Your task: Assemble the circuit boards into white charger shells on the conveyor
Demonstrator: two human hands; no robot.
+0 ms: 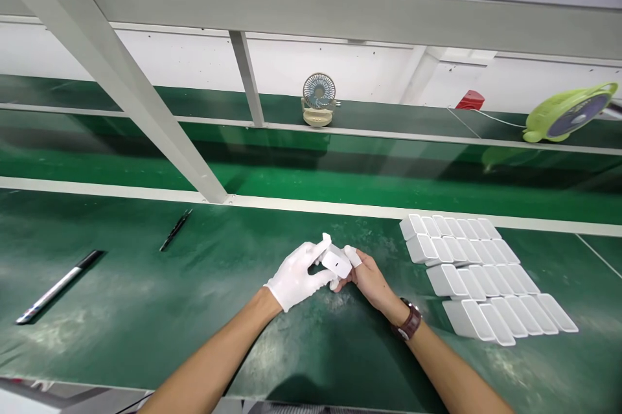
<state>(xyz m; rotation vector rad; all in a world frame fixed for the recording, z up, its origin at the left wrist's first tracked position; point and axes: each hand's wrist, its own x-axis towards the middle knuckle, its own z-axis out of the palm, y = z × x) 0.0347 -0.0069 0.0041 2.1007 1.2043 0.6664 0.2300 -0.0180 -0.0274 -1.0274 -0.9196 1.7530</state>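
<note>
A small white box-shaped piece [337, 263] with a dark slot on its face is held between my two hands above the green table. My left hand [299, 275], in a white glove, grips it from the left with thumb and fingers. From the right, my right hand [367, 275] pinches its side; white covers sit on some fingertips, and a brown watch is on the wrist. To the right of my hands, several white boxes [479, 281] lie in rows on the table.
On the green table [146, 310], a black tweezer-like tool [175, 230] and a silver-and-black pen-like item [59, 287] lie at left. A slanted metal post [146, 96] meets the table's back edge. Behind stand a small fan [319, 100] and a green fan [568, 115].
</note>
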